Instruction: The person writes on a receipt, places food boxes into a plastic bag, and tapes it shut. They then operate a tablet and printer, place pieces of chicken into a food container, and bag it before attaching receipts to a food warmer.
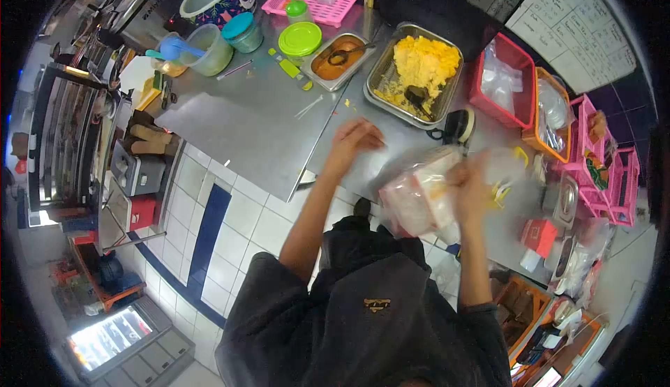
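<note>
My right hand (469,181) grips a clear plastic bag (419,198) with a red-and-white package inside, held in front of my body at the counter's edge. Motion blurs both the bag and this hand. My left hand (358,136) is over the steel counter, apart from the bag, its fingers loosely bent and slightly spread with nothing visible in them. Beyond it stands a steel tray (372,83) of crumbly yellow food (426,62), with a dark-handled utensil (417,95) in it. A smaller steel pan (328,80) of orange-brown sauce holds a ladle (340,57).
A brush (459,126) lies beside the tray. On the right stand a red basket (478,94), an orange basket (541,132) and pink racks (583,184). Lidded tubs, including a green-lidded one (300,39), and a pink basket (342,14) line the back left.
</note>
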Motion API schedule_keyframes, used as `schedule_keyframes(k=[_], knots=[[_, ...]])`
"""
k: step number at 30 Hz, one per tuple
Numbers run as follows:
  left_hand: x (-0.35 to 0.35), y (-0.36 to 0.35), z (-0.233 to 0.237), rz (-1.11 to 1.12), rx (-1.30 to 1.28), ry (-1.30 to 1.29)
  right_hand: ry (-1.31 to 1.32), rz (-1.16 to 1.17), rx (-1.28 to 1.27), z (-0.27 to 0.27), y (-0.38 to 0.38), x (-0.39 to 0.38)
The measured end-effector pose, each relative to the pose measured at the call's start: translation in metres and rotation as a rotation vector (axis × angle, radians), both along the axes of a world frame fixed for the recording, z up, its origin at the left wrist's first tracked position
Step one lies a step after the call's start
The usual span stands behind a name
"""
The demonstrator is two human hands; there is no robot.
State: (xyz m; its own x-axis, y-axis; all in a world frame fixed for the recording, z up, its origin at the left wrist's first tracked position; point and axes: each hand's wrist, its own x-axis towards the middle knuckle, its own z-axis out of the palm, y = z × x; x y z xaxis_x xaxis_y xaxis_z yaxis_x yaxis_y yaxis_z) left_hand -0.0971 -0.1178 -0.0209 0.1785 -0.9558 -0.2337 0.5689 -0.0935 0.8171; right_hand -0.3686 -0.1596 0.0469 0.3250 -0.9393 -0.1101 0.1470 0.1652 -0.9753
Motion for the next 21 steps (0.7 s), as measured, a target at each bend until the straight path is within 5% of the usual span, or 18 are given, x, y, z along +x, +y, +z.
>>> schedule_keyframes(k=[2, 4, 8, 17, 21], knots=[[0.040, -0.005, -0.025, 0.410, 0.117, -1.047, 0.548, 0.013, -0.433, -0.039, -0.001, 0.025], [0.081, -0.003, -0.043, 0.584, 0.228, -1.585, 0.568, 0.137, -0.731, -0.062, -0.014, 0.034], [0.110, -0.007, -0.064, 0.520, 0.349, -1.792, 0.533, 0.154, -1.002, -0.046, -0.017, 0.070], [0.129, -0.009, -0.084, 0.275, 0.362, -1.965, 0.209, 0.219, -0.604, -0.090, -0.018, 0.115], [0.120, 0.010, -0.062, 0.380, 0.085, -1.631, 0.183, 0.131, -0.411, -0.103, -0.013, 0.124]])
